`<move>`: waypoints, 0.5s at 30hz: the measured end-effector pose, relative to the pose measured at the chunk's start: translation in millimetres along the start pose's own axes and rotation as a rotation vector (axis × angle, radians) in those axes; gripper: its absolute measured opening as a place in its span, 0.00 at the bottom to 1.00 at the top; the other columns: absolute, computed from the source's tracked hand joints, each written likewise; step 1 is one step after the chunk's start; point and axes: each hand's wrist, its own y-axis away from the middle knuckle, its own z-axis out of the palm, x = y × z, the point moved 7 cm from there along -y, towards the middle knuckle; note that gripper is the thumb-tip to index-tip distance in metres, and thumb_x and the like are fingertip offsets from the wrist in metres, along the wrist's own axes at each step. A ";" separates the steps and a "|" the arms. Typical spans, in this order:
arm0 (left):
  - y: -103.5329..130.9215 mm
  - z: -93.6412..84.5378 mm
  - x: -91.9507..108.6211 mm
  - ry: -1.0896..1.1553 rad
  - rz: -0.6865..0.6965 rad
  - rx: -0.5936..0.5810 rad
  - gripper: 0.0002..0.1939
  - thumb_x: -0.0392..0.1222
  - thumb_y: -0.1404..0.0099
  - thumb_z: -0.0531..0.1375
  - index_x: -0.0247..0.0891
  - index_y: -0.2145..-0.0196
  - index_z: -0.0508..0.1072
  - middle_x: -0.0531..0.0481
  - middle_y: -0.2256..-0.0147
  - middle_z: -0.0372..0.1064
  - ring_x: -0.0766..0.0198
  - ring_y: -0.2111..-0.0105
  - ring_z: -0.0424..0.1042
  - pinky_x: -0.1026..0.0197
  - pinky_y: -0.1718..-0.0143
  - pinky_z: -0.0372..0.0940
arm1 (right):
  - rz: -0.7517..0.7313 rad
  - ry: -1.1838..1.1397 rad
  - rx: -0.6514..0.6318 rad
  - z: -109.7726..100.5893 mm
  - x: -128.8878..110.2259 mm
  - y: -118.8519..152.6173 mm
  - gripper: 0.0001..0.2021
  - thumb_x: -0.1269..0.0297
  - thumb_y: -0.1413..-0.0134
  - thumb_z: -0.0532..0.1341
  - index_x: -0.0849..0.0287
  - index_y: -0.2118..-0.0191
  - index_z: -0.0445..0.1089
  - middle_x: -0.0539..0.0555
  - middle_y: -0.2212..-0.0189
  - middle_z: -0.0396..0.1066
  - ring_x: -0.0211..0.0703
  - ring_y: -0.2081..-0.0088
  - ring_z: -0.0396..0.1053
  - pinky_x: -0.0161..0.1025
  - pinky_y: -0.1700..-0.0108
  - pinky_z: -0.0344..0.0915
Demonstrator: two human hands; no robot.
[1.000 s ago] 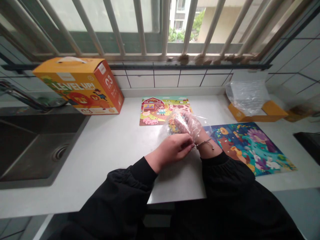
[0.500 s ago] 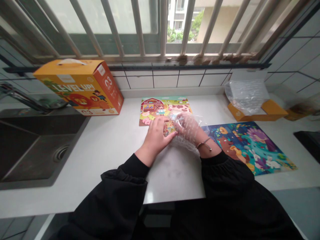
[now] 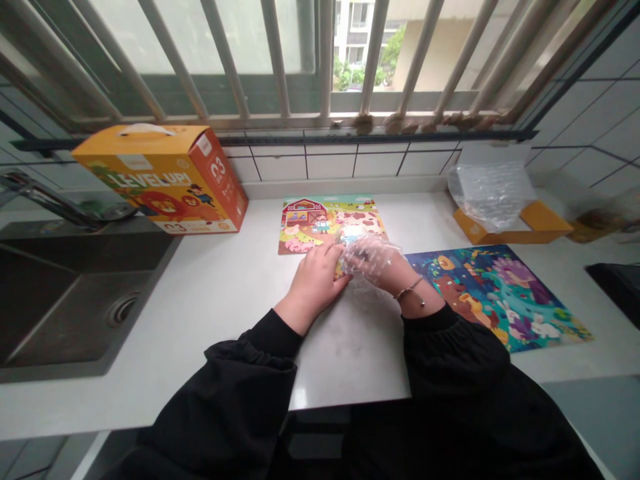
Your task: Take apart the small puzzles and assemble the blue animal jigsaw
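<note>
My left hand [image 3: 316,275] is curled round a small colourful printed stack [image 3: 339,269], mostly hidden by the fingers; I cannot tell whether it is cards or puzzle pieces. Crumpled clear plastic bag [image 3: 383,250] film wraps about my right hand [image 3: 367,259], whose fingers are closed on it right against the stack. Just beyond both hands lies a farm picture board [image 3: 300,227] with a red barn and a spotted cow. To the right of my right forearm, a dark blue animal picture board [image 3: 525,293] lies flat on the white counter [image 3: 215,300].
An orange "LEVEL UP!" carton [image 3: 165,180] with a handle stands at back left, beside a dark sink [image 3: 100,300] and tap. At back right, an orange open box [image 3: 545,220] holds clear plastic wrapping [image 3: 493,193]. A barred window rises behind the tiled wall.
The plastic bag has bunched up closer round my right hand's fingers and covers less of the wrist. My left hand has closed further over the colourful stack.
</note>
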 end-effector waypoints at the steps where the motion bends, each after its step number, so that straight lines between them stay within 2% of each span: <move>1: -0.9 -2.1 -1.1 -0.025 -0.018 0.015 0.24 0.40 0.32 0.71 0.44 0.40 0.77 0.37 0.39 0.74 0.39 0.38 0.72 0.36 0.33 0.66 | -0.024 0.004 -0.009 -4.1 -5.0 1.8 0.07 0.60 0.34 0.69 0.54 0.63 0.83 0.58 0.60 0.85 0.53 0.57 0.79 0.50 0.46 0.73; 3: -2.4 -6.7 -6.3 -0.068 -0.059 0.052 0.19 0.40 0.30 0.68 0.42 0.42 0.78 0.36 0.42 0.74 0.38 0.41 0.72 0.36 0.36 0.68 | -0.040 -0.008 0.017 -15.6 -13.4 5.8 0.13 0.55 0.28 0.64 0.54 0.63 0.82 0.58 0.59 0.85 0.53 0.56 0.80 0.51 0.45 0.73; 5: -2.6 -12.1 -14.5 -0.101 -0.113 0.103 0.19 0.40 0.29 0.66 0.40 0.42 0.79 0.34 0.42 0.73 0.36 0.41 0.71 0.34 0.36 0.67 | -0.014 -0.012 0.082 -29.3 -19.3 10.9 0.17 0.52 0.26 0.61 0.53 0.66 0.79 0.57 0.65 0.83 0.52 0.60 0.79 0.50 0.49 0.74; 7: -1.3 -17.9 -23.5 -0.134 -0.170 0.157 0.19 0.39 0.29 0.66 0.39 0.42 0.80 0.33 0.43 0.72 0.34 0.41 0.70 0.33 0.36 0.67 | 0.030 -0.051 0.201 -45.6 -22.9 17.0 0.23 0.49 0.23 0.56 0.53 0.68 0.76 0.54 0.72 0.77 0.49 0.66 0.76 0.48 0.54 0.74; 9: 1.0 -23.0 -30.7 -0.170 -0.214 0.203 0.19 0.39 0.30 0.66 0.40 0.43 0.80 0.33 0.44 0.71 0.34 0.41 0.70 0.33 0.36 0.67 | 0.034 -0.091 0.366 -62.2 -25.9 23.2 0.26 0.47 0.20 0.50 0.52 0.67 0.75 0.56 0.71 0.75 0.50 0.65 0.76 0.50 0.53 0.75; 11: 3.0 -26.1 -35.2 -0.186 -0.236 0.232 0.19 0.40 0.30 0.67 0.41 0.43 0.81 0.34 0.45 0.71 0.34 0.41 0.69 0.33 0.36 0.67 | -0.023 -0.077 0.440 -67.5 -29.6 24.7 0.22 0.43 0.22 0.54 0.53 0.57 0.78 0.62 0.57 0.79 0.57 0.50 0.78 0.56 0.43 0.74; 12: 3.5 -26.8 -36.2 -0.185 -0.237 0.239 0.19 0.40 0.30 0.67 0.41 0.43 0.81 0.34 0.45 0.71 0.34 0.42 0.69 0.32 0.36 0.67 | -0.060 -0.049 0.409 -62.9 -30.9 22.6 0.21 0.40 0.27 0.60 0.53 0.49 0.78 0.65 0.45 0.77 0.62 0.40 0.75 0.61 0.36 0.72; 13: 3.6 -26.9 -36.5 -0.178 -0.231 0.242 0.18 0.41 0.30 0.67 0.41 0.43 0.81 0.34 0.45 0.71 0.34 0.42 0.69 0.32 0.35 0.66 | -0.095 -0.015 0.333 -53.3 -31.4 19.2 0.28 0.39 0.34 0.68 0.52 0.39 0.75 0.67 0.35 0.71 0.66 0.31 0.67 0.65 0.31 0.68; 14: 3.3 -26.8 -36.1 -0.167 -0.220 0.243 0.18 0.42 0.30 0.67 0.41 0.44 0.81 0.34 0.46 0.71 0.34 0.42 0.69 0.32 0.35 0.66 | -0.118 0.015 0.228 -39.8 -30.5 15.7 0.39 0.39 0.42 0.75 0.51 0.31 0.70 0.68 0.26 0.62 0.70 0.24 0.59 0.68 0.27 0.63; 15: 2.5 -26.4 -35.2 -0.152 -0.205 0.240 0.18 0.42 0.30 0.68 0.41 0.44 0.81 0.35 0.46 0.71 0.35 0.42 0.69 0.32 0.34 0.65 | -0.129 0.038 0.122 -25.2 -28.3 12.9 0.48 0.41 0.47 0.79 0.49 0.25 0.64 0.67 0.22 0.54 0.71 0.21 0.53 0.70 0.25 0.61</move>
